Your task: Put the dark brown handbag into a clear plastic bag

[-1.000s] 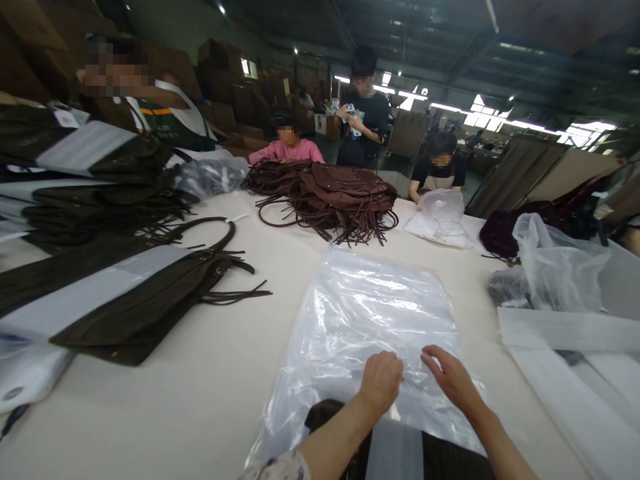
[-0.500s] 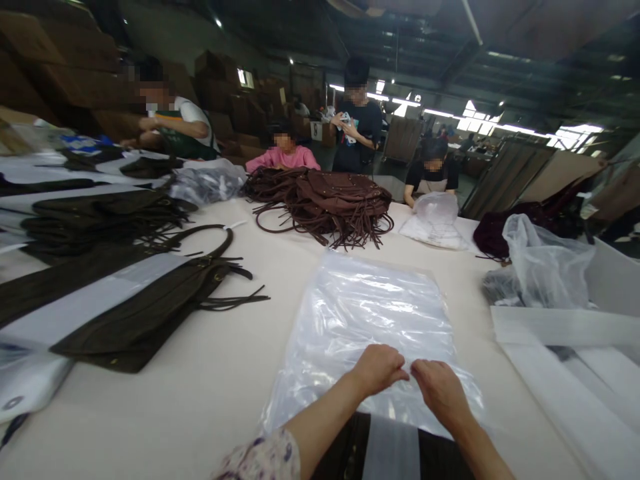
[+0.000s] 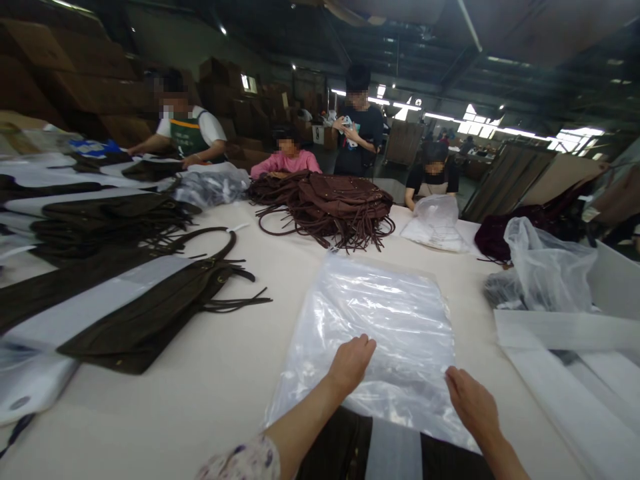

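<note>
Both hands, left hand and right hand, press flat, fingers loose, on clear bag; smoothing step, mouth likely needs opening.

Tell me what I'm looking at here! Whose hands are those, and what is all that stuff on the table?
The camera sits on a person's head and looks down, so the two hands at the bottom are that person's own. The left hand lies flat on a big clear plastic bag. The right hand touches the bag's near right edge. Neither holds it in a closed grip. Under the bag's near end lies something dark with a white strip. On the table are dark fringed bags to the left and a brown fringed pile farther back. Other people work at the far side.
</note>
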{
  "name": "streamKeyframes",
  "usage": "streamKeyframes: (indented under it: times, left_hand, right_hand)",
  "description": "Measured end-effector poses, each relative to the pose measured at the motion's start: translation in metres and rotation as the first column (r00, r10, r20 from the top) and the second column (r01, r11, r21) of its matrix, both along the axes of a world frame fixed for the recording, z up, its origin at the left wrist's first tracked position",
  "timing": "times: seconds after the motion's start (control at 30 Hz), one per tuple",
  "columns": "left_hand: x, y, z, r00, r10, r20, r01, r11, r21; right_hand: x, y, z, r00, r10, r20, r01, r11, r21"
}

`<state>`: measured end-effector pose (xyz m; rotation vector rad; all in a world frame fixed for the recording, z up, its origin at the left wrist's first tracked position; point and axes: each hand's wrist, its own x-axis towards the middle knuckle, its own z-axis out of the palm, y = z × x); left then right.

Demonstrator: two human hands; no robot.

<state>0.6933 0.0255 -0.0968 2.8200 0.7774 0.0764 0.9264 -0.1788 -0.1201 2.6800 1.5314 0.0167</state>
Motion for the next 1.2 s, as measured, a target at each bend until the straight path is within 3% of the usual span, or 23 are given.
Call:
streamKeyframes:
  times: [0.13, 0.3, 0.37, 0.43, 0.53, 0.67, 0.73, 0.8, 0.97, 1.07, 1.2]
  left_hand:
    - [-0.011, 0.006, -0.023, 0.983, 0.181, -0.015, -0.181, 0.983, 0.003]
    - [-0.029, 0.019, -0.037, 0.938, 0.345, -0.011, -0.345, 0.938, -0.021]
    - [-0.036, 0.026, -0.032, 0.932, 0.363, 0.0, -0.363, 0.931, -0.032]
    - [-0.04, 0.029, -0.019, 0.931, 0.365, 0.02, -0.365, 0.931, -0.034]
    - [-0.037, 0.017, 0.012, 0.954, 0.292, 0.075, -0.291, 0.956, -0.021]
    - [-0.011, -0.035, 0.044, 0.979, -0.017, 0.204, 0.023, 0.999, -0.028]
    - [0.008, -0.062, 0.043, 0.958, -0.13, 0.255, 0.137, 0.99, -0.013]
    - [0.025, -0.076, 0.031, 0.965, -0.157, 0.212, 0.162, 0.987, -0.009]
    - [0.043, -0.06, 0.001, 0.987, -0.13, 0.094, 0.135, 0.99, -0.049]
    - [0.037, -0.054, 0.006, 0.984, -0.136, 0.114, 0.143, 0.988, -0.059]
    - [0.035, -0.081, 0.019, 0.941, -0.186, 0.282, 0.212, 0.975, -0.062]
  right_hand:
    - [-0.007, -0.01, 0.001, 0.991, 0.109, -0.075, -0.107, 0.994, 0.031]
    - [0.001, -0.042, -0.034, 0.964, 0.224, -0.146, -0.22, 0.975, 0.043]
    - [0.005, -0.049, -0.04, 0.934, 0.139, -0.33, -0.104, 0.987, 0.121]
    - [0.005, -0.047, -0.033, 0.857, 0.022, -0.515, 0.059, 0.988, 0.141]
    - [-0.004, -0.035, -0.011, 0.778, -0.018, -0.628, 0.156, 0.974, 0.165]
    - [-0.014, -0.023, 0.01, 0.734, 0.052, -0.677, 0.136, 0.966, 0.222]
    - [-0.013, -0.023, 0.015, 0.717, 0.069, -0.694, 0.118, 0.969, 0.219]
    - [-0.009, -0.026, 0.018, 0.718, 0.081, -0.691, 0.101, 0.971, 0.219]
    - [0.0, -0.035, 0.025, 0.817, 0.018, -0.576, 0.111, 0.976, 0.189]
    - [-0.004, -0.035, 0.02, 0.849, -0.018, -0.528, 0.129, 0.976, 0.174]
    - [-0.014, -0.027, 0.013, 0.834, -0.009, -0.551, 0.119, 0.979, 0.164]
